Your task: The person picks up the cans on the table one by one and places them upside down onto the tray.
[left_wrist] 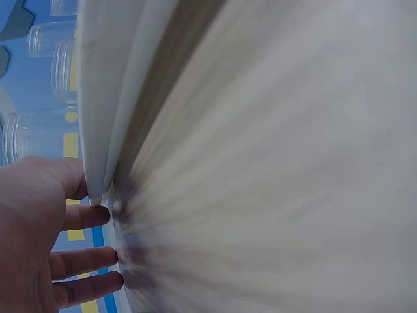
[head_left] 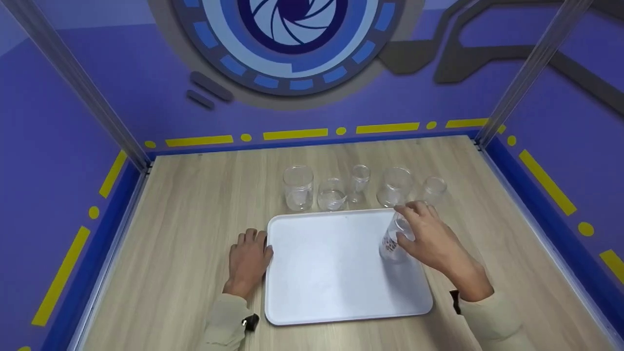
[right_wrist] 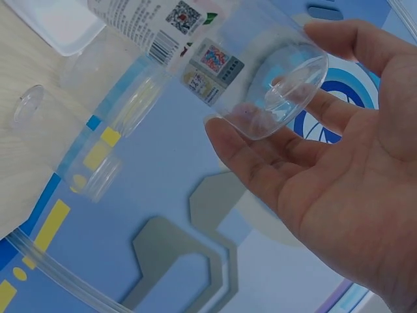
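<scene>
My right hand (head_left: 429, 236) grips a clear tall glass (head_left: 391, 243) near its upper end, thumb on one side and fingers on the other. In the right wrist view, this glass (right_wrist: 228, 72) carries printed text, a barcode and square codes. It is at the right side of a white tray (head_left: 336, 273); whether its lower end touches the tray I cannot tell. At the tray's left edge lies my left hand (head_left: 247, 263). Its thumb touches the rim in the left wrist view, and the fingers (left_wrist: 85, 263) extend fairly straight beside the tray.
Behind the tray stands a row of several clear glasses: a tall one (head_left: 298, 187), a low one (head_left: 332, 195), a narrow one (head_left: 360, 183), a wide one (head_left: 395, 186) and a small one (head_left: 434, 187). Patterned blue panels (head_left: 336, 114) enclose the wooden table (head_left: 195, 195).
</scene>
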Demonstrator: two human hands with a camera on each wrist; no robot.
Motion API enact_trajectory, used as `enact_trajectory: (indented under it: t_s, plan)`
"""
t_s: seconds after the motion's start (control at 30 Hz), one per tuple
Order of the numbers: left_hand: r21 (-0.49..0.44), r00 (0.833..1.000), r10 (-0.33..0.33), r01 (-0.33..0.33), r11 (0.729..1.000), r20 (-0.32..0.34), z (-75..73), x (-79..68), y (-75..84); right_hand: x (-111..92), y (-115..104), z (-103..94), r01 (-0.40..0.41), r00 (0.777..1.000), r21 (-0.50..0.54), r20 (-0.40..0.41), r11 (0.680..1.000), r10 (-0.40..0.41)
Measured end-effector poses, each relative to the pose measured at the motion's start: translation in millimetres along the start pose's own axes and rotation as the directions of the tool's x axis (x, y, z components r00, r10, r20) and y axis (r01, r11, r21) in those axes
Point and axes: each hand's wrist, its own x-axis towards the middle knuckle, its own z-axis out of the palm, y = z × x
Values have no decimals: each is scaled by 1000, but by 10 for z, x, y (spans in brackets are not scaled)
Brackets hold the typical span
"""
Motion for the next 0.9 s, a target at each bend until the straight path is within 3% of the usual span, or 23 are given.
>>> enact_trajectory:
  t_s: [0.57, 0.9]
  plan:
    - [-18, 1000, -2, 2, 1000, -12, 17, 6, -4, 13, -2, -71, -33, 999, 22, 6, 999, 33]
    - [-14, 999, -29, 30, 999, 36, -7, 14, 11, 98, 49, -247, -69, 998, 24, -1, 997, 69]
